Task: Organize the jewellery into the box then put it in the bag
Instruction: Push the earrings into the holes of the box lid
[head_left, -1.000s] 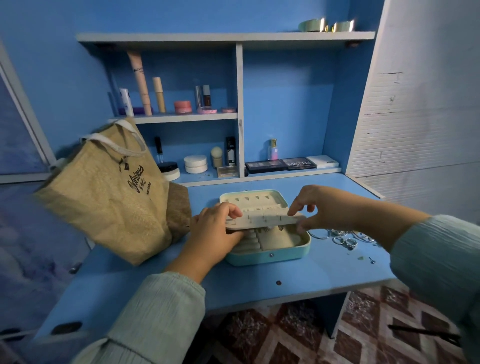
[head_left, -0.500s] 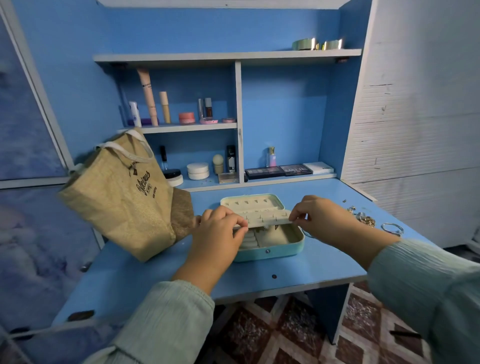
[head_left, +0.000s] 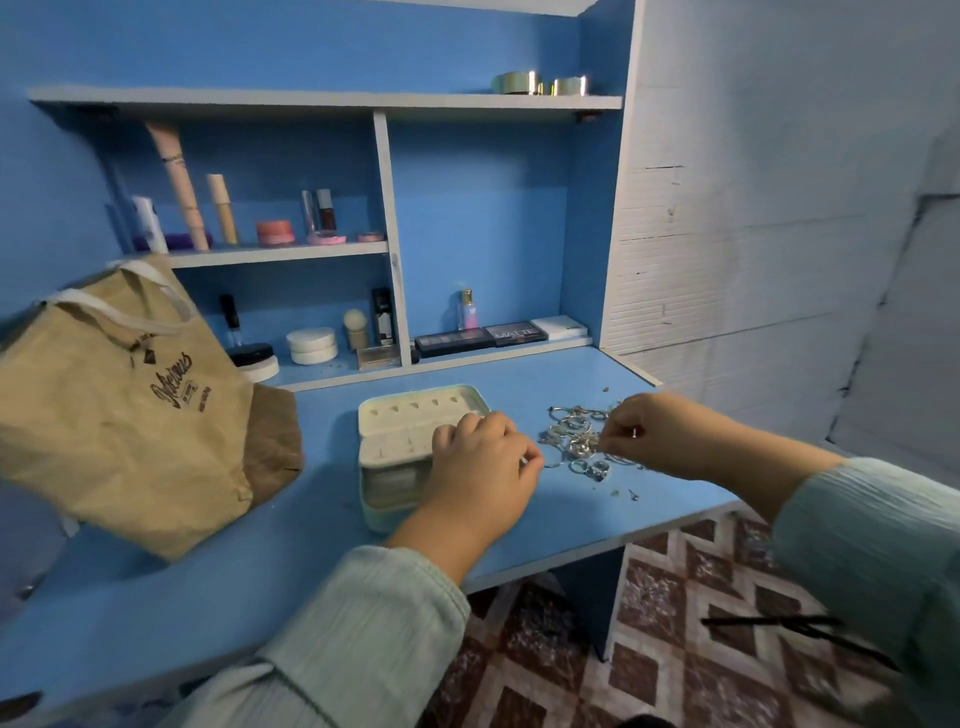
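While the open jewellery box (head_left: 415, 457) waits on the bench (head_left: 311, 561), the right hand (head_left: 660, 434) pinches a piece from the jewellery pile (head_left: 574, 439); the left hand (head_left: 483, 478), curled, apparently holds something small. Sorting has begun; next comes placing it in a compartment.

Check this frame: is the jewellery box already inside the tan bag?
No, the jewellery box sits open on the blue desk, beside the tan bag, not in it.

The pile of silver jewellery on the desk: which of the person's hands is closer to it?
The right hand. Its fingertips are right at the jewellery pile, apparently pinching a small piece. The left hand is over the open jewellery box, just left of the pile.
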